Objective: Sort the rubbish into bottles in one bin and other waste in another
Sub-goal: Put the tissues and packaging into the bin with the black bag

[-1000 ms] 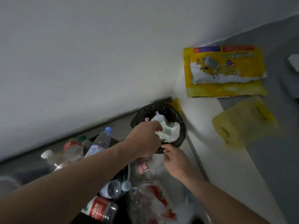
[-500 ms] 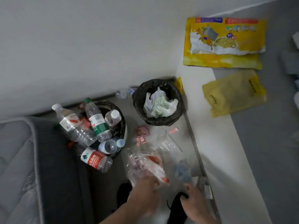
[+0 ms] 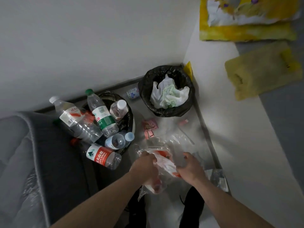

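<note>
Setting: Corner of a room, white wall (image 3: 82, 38) across the top, pale floor (image 3: 238, 145) at 3 o'clock, dark grey mattress (image 3: 32, 162) at 8 o'clock.
Bottle bin: black-lined bin (image 3: 130, 112) at 10 o'clock of frame centre, heaped with plastic bottles (image 3: 102, 116); several spill over its rim. One small bottle (image 3: 132, 93) lies on the floor between the two bins, unsorted.
Waste bin: black-lined bin (image 3: 166, 111) at 12 o'clock of the hands, holding a crumpled white bag (image 3: 169, 94).
Progress: judged well along; clear wrappers (image 3: 181, 139) and pink scraps (image 3: 149, 127) remain on the floor.
Hands: left hand (image 3: 144, 167) and right hand (image 3: 190, 168) both grip a clear red-printed plastic bag (image 3: 164, 165), held between them, well short of the waste bin.
</note>
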